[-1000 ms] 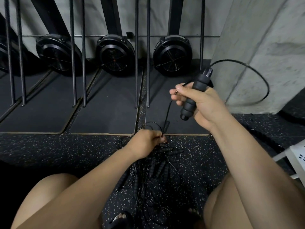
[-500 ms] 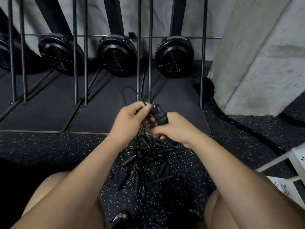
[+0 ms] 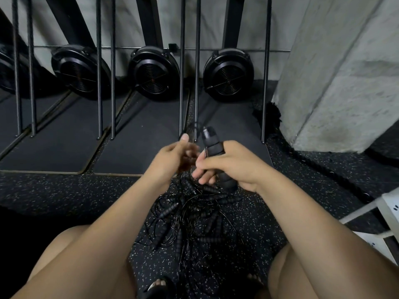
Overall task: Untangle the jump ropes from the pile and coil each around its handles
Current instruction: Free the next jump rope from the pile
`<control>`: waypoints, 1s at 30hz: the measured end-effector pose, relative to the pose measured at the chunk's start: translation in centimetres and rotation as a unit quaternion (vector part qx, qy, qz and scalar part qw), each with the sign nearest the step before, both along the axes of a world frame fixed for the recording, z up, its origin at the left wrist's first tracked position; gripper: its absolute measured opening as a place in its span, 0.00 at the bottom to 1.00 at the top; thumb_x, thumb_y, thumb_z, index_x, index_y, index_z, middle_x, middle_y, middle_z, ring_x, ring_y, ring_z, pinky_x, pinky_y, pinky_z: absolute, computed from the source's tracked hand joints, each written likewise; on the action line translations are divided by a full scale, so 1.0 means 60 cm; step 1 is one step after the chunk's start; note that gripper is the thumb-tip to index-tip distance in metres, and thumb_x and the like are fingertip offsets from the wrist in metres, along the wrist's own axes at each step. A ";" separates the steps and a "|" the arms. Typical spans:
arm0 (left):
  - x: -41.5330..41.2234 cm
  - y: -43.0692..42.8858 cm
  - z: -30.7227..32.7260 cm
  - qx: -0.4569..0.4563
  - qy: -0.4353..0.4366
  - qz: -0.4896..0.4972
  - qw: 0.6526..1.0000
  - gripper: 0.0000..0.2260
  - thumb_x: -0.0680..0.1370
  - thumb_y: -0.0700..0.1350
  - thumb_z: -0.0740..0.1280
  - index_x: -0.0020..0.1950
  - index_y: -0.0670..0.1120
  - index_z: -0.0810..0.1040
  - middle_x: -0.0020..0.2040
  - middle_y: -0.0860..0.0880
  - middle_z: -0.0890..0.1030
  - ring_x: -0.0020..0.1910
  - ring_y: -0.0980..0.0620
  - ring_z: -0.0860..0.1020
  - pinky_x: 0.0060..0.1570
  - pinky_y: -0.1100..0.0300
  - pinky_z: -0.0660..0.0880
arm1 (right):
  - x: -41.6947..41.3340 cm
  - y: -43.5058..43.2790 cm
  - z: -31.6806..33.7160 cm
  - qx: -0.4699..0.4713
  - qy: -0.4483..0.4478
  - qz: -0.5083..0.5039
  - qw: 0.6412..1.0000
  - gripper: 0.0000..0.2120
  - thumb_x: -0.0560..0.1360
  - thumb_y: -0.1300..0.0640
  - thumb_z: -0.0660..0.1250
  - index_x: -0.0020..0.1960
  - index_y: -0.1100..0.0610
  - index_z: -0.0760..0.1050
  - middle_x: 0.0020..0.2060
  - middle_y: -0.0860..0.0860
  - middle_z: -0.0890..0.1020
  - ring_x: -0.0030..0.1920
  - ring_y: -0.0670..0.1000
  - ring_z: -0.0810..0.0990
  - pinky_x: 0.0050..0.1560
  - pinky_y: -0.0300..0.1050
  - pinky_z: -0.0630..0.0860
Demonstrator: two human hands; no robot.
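Black handle (image 3: 212, 145) gripped in right hand (image 3: 233, 165), up above the pile (image 3: 190, 219)
left hand (image 3: 170, 158) is above it too, way too blurry to tell its grip

One wide-angle view from the person's head looks forward and steeply down along both forearms. It sits close above the left hand (image 3: 170, 158) and right hand (image 3: 233, 165), and takes in the speckled floor (image 3: 64, 190) up to the far wall (image 3: 121, 22).

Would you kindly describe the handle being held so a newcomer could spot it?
Left of the grey concrete pillar is the right hand. The black ribbed handle it grips stands raised, unlike those lying in the floor pile.
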State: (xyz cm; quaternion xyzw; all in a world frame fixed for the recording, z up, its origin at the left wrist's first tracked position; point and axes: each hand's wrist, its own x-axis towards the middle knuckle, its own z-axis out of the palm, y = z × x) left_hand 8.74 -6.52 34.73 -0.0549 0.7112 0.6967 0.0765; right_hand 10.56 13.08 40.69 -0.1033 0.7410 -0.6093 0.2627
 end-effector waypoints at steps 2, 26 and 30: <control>0.017 0.023 -0.003 -0.004 -0.021 -0.072 0.997 0.27 0.83 0.68 0.60 0.53 0.46 0.85 0.50 0.45 0.88 0.53 0.46 0.86 0.58 0.49 0.79 | -0.006 0.014 0.012 -0.056 -0.007 -0.027 0.998 0.08 0.82 0.61 0.73 0.55 0.67 0.81 0.48 0.62 0.89 0.43 0.54 0.87 0.45 0.48 0.81; 0.036 0.044 0.001 -0.075 0.083 -0.118 0.987 0.12 0.87 0.48 0.66 0.53 0.43 0.85 0.46 0.40 0.85 0.42 0.49 0.80 0.46 0.57 0.74 | -0.056 0.064 -0.024 0.005 -0.060 -0.135 0.989 0.13 0.78 0.68 0.73 0.63 0.63 0.82 0.49 0.61 0.89 0.48 0.57 0.90 0.46 0.46 0.83; 0.020 0.025 0.006 0.037 0.059 -0.030 0.997 0.12 0.86 0.46 0.66 0.53 0.39 0.84 0.44 0.39 0.82 0.40 0.48 0.78 0.44 0.54 0.77 | -0.039 0.028 -0.042 0.064 -0.080 -0.043 0.994 0.14 0.76 0.69 0.71 0.62 0.65 0.82 0.50 0.62 0.89 0.49 0.57 0.88 0.47 0.49 0.79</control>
